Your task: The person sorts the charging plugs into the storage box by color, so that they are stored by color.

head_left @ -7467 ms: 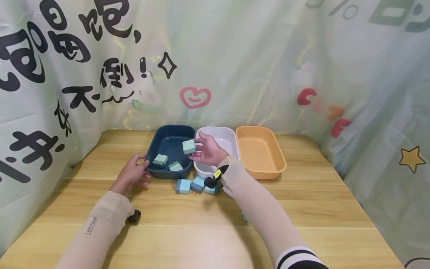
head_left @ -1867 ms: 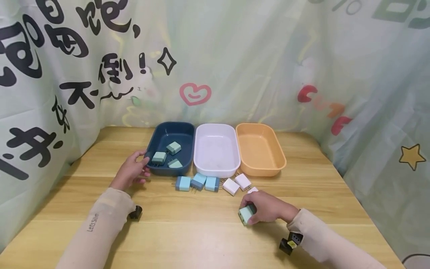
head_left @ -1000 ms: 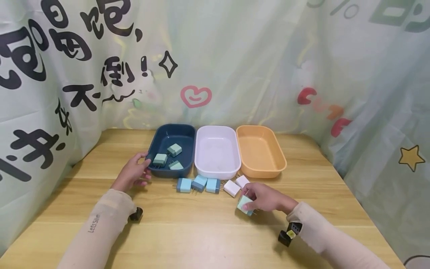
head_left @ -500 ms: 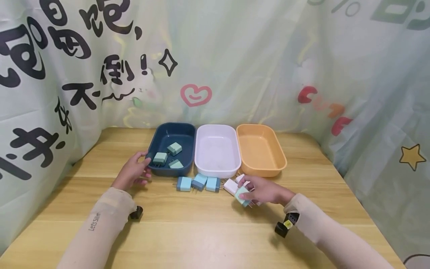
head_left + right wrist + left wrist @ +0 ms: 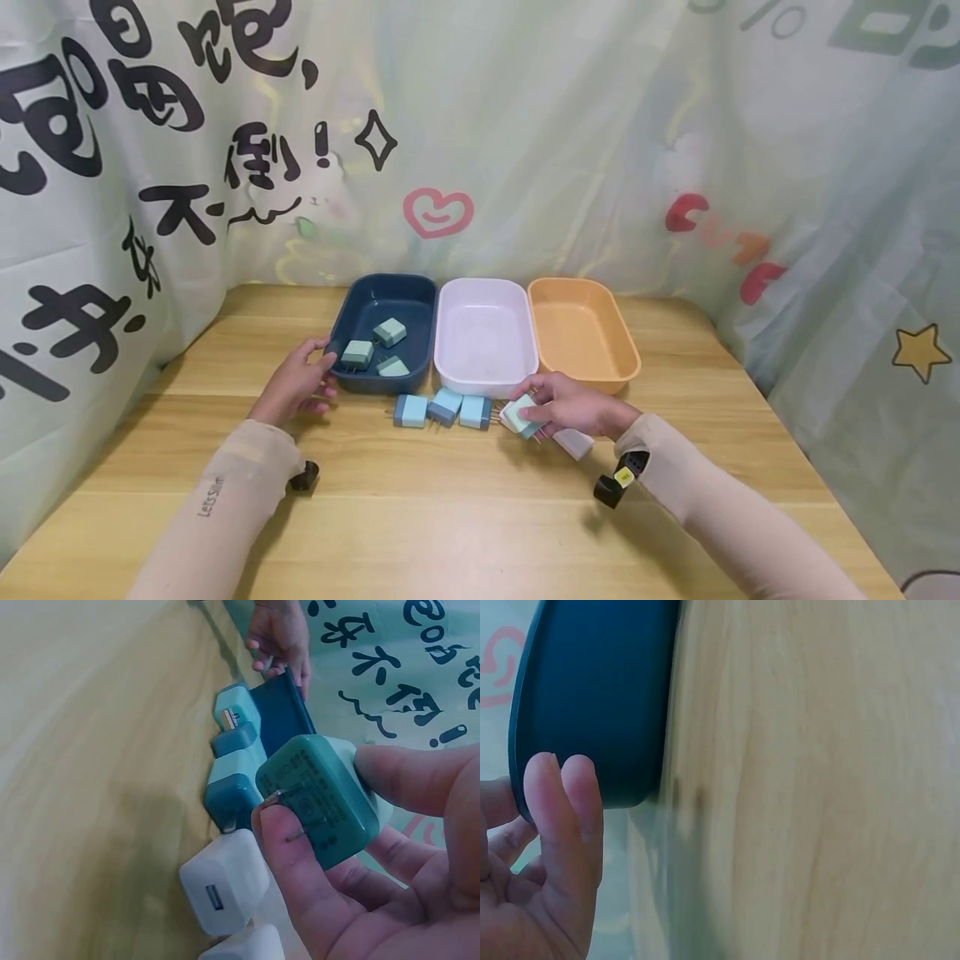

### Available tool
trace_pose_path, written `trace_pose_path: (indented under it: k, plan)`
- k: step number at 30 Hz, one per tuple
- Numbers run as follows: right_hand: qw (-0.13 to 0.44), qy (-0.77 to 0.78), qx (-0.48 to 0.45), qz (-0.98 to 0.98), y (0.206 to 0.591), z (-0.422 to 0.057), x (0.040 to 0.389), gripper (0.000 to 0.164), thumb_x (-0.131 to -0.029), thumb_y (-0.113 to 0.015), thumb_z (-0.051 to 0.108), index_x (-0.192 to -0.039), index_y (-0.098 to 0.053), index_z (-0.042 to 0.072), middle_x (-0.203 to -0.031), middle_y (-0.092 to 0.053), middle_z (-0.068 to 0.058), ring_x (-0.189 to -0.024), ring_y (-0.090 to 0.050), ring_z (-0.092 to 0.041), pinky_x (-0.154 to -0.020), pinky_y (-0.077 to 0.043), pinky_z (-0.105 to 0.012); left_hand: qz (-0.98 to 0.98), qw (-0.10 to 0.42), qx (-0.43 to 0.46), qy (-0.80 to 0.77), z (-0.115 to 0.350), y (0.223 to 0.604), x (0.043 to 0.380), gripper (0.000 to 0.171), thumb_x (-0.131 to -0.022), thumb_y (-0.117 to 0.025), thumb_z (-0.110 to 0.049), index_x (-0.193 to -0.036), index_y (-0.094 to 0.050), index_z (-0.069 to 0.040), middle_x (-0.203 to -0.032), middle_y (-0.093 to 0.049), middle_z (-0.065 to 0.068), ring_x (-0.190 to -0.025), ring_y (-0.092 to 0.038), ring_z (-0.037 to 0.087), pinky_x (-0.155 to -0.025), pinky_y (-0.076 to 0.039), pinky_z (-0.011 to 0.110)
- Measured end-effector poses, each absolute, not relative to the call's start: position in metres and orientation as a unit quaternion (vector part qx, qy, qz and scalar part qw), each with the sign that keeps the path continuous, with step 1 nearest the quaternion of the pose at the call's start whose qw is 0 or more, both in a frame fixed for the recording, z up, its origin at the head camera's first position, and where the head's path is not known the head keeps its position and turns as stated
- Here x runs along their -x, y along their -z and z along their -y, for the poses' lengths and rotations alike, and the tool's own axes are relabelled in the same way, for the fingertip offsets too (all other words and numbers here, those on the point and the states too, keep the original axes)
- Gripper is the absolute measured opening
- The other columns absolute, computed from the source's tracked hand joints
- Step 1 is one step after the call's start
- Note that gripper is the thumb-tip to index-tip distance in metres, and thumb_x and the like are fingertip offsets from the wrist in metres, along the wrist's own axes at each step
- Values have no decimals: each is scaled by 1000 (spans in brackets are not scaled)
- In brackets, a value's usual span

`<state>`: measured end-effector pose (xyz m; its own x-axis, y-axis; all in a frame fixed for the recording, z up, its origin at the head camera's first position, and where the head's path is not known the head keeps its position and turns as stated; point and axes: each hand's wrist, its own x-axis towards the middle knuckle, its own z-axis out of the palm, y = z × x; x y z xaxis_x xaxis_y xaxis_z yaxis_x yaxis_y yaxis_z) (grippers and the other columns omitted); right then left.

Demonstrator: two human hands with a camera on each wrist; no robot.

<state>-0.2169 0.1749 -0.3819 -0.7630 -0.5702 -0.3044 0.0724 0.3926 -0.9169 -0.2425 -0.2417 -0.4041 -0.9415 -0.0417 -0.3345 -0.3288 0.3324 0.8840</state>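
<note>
Left hand (image 5: 295, 387) pinches the navy-blue rounded plastic tray (image 5: 386, 302) at its eight o'clock; three mint-green plastic cube chargers (image 5: 357, 353) lie inside. Right hand (image 5: 576, 406) swings closer, thumb and fingers clamped on a fourth mint-green charger (image 5: 334, 793), now at the tray's four o'clock, nearing its matches!
</note>
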Motion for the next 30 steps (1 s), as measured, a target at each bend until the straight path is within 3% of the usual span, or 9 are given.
trace_pose_path:
  k: [10, 18, 25, 30]
  plan:
    - [301, 578, 141, -745, 375, -163, 225, 32, -96, -56, 0, -126, -50, -5, -100, -59, -18, -84, -64, -24, -71, -56, -38, -810, 126, 114, -562, 239, 407, 245, 56, -105, -39, -34, -156, -18, -24, -98, -54, 18, -74, -61, 25, -62, -56, 36]
    - [308, 627, 153, -699, 368, -154, 233, 39, -100, -49, 2, -135, -39, -12, -102, -55, -16, -89, -62, -23, -85, -53, -44, -809, 125, 127, -561, 240, 406, 243, 57, -105, -39, -35, -156, -16, -24, -99, -54, 17, -74, -60, 25, -64, -56, 37]
    - [317, 675, 132, -653, 368, -143, 241, 36, -99, -41, 5, -132, -41, -8, -87, -50, -5, -66, -38, -13, -80, -53, -37, -813, 124, 128, -554, 241, 406, 242, 57, -105, -38, -38, -156, -15, -26, -101, -53, 17, -76, -61, 26, -64, -57, 37]
    - [328, 693, 123, -630, 366, -135, 245, 35, -98, -37, 12, -129, -44, -3, -93, -59, -6, -73, -51, -16, -81, -52, -38, -819, 123, 123, -547, 240, 406, 240, 58, -105, -38, -39, -156, -15, -27, -102, -52, 17, -77, -61, 26, -63, -57, 36]
